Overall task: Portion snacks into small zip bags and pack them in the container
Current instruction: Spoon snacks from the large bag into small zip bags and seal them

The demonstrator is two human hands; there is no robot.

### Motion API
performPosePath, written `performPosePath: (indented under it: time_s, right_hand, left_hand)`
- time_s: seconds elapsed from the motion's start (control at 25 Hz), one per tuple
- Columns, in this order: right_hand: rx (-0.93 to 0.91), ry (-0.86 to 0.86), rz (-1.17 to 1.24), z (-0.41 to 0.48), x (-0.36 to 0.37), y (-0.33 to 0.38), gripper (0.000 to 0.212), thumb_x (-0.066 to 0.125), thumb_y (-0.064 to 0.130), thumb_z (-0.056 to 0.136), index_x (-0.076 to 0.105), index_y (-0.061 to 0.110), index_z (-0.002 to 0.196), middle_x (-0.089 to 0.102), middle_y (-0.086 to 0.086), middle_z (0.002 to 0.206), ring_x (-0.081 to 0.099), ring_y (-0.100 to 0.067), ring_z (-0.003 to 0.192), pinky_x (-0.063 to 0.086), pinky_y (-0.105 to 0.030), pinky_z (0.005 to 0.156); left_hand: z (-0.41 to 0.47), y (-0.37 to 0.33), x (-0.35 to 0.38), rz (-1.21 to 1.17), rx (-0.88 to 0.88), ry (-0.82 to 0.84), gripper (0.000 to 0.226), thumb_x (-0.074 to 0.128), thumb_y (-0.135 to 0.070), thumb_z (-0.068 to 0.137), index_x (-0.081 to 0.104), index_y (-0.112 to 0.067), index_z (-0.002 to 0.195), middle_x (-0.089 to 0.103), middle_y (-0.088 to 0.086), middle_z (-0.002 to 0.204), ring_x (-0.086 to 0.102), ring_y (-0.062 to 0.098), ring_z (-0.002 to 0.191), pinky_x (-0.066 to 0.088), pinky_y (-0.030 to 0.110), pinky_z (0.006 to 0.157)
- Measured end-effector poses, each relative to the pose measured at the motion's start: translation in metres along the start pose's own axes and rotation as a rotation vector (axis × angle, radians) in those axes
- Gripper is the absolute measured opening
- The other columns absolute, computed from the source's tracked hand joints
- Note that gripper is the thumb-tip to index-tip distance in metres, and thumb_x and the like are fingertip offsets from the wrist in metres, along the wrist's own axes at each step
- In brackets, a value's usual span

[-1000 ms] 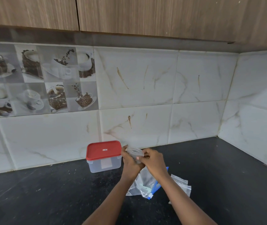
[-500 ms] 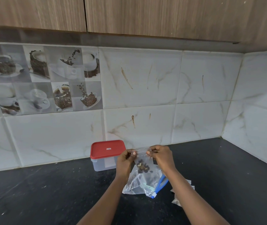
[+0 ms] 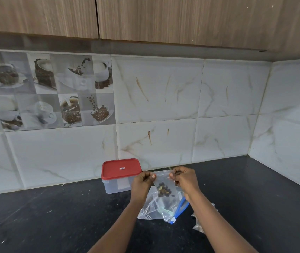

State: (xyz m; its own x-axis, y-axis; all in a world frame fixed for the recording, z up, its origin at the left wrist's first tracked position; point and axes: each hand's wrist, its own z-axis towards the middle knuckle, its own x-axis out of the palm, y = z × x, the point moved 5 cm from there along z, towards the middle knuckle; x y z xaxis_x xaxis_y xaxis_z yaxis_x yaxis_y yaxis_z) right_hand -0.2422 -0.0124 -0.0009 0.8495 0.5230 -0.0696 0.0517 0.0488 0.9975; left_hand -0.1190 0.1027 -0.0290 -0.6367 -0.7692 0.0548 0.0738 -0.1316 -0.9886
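Sealing step: left hand (image 3: 143, 180) and right hand (image 3: 184, 178) pinched the top corners of the small zip bag (image 3: 164, 187), held above the desk (image 3: 54, 216). Next, presumably, opening the red-lidded container (image 3: 120, 175) just beside.

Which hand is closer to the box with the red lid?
Left. The left hand is right beside the box with the red lid, just to its right. The right hand is farther right, across the small snack bag.
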Motion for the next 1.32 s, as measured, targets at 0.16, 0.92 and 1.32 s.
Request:
performPosePath:
  time_s: [0.16, 0.92, 1.32]
  right_hand:
    - [0.018, -0.030, 0.006, -0.003, 0.001, -0.002, 0.029, 0.057, -0.016, 0.079, 0.065, 0.006, 0.063, 0.063, -0.005, 0.061, 0.058, -0.013, 0.059, 0.047, -0.023, 0.058]
    - [-0.091, 0.125, -0.102, -0.010, 0.019, 0.014, 0.021, 0.067, -0.002, 0.081, 0.064, 0.016, 0.071, 0.066, -0.001, 0.073, 0.064, -0.016, 0.075, 0.052, -0.022, 0.068]
    - [-0.097, 0.034, -0.197, -0.005, 0.012, 0.012, 0.012, 0.072, 0.006, 0.079, 0.066, 0.015, 0.076, 0.067, -0.003, 0.079, 0.062, -0.015, 0.074, 0.050, -0.023, 0.066]
  left_hand:
    - [0.001, -0.003, 0.005, 0.255, 0.063, -0.021, 0.021, 0.050, 0.001, 0.092, 0.060, -0.012, 0.080, 0.059, -0.001, 0.072, 0.051, 0.011, 0.068, 0.042, 0.015, 0.061]
    - [-0.013, -0.014, 0.015, -0.082, 0.050, 0.012, 0.003, 0.061, -0.003, 0.087, 0.063, -0.004, 0.085, 0.065, -0.001, 0.058, 0.063, 0.007, 0.048, 0.050, 0.016, 0.047]
    - [-0.010, 0.000, 0.017, -0.088, 0.031, -0.006, 0.015, 0.059, -0.011, 0.090, 0.068, -0.007, 0.080, 0.065, -0.003, 0.061, 0.061, 0.013, 0.059, 0.050, 0.027, 0.062]
